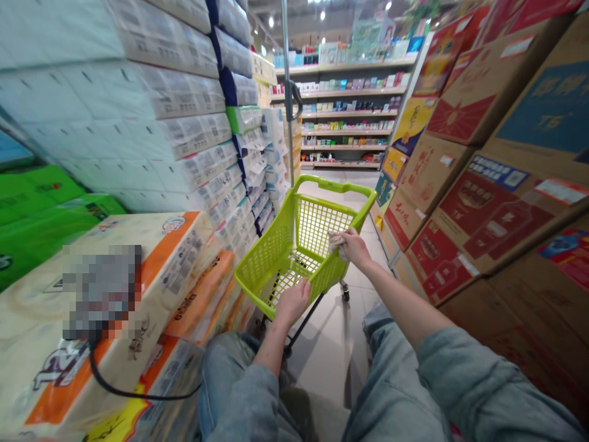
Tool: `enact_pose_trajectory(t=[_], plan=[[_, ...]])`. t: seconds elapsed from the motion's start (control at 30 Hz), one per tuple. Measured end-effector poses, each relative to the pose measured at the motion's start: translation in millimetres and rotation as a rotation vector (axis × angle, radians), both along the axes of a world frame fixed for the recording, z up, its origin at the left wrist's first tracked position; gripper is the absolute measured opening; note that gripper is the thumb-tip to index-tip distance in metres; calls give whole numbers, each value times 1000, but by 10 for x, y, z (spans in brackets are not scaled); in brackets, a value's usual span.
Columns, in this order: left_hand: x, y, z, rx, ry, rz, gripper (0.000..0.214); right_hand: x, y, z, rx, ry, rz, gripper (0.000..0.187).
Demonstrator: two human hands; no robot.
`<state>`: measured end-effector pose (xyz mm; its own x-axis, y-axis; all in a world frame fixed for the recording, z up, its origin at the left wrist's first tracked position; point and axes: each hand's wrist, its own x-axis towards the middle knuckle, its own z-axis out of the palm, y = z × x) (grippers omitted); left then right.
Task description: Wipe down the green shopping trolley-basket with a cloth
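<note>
A lime-green plastic shopping basket on wheels (276, 252) stands in a narrow shop aisle in front of me. My left hand (292, 301) grips its near rim, fingers curled over the edge. My right hand (353, 247) rests on the right rim and is closed on a small crumpled cloth (335, 240). The basket looks empty inside. My knees in blue jeans show at the bottom of the view.
Stacked packs of tissue paper (175, 141) wall the left side, orange-and-cream packs (138, 294) nearest. Cardboard cartons (483, 184) pile up on the right. A metal pole (288, 92) rises behind the basket. Shelves of goods (345, 116) close the far end. Tiled floor (331, 344) runs between.
</note>
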<state>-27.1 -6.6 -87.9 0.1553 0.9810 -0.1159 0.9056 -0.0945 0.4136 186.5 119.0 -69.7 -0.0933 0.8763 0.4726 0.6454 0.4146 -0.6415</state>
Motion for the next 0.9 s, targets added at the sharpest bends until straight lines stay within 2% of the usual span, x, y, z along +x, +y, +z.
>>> enact_pose_trajectory(t=[0.1,0.17,0.43,0.53,0.63,0.7,0.77,0.83,0.9], plan=[[3,15,2,0,-23,11,45,82,168,47,5,-74,-72,22],[13,31,11,1,-27,23,44,43,157,13,17,-102,-80,23],[77,137,-15,-31,-8,83,33,-425,-365,-369,31,52,109,32],[30,169,-28,-25,-119,95,35,-521,-491,-407,4,69,190,33],[-109,154,-3,16,-221,59,36,-473,-455,-339,-21,40,261,31],[-231,106,26,25,-163,14,36,-379,-343,-265,-6,58,213,33],[-334,42,40,-2,-16,-24,40,-281,-201,-203,22,118,91,36],[-388,-12,28,-29,180,-36,53,-222,-82,-175,30,187,6,34],[-387,-40,-5,-28,325,-26,64,-222,-33,-189,9,247,9,28]])
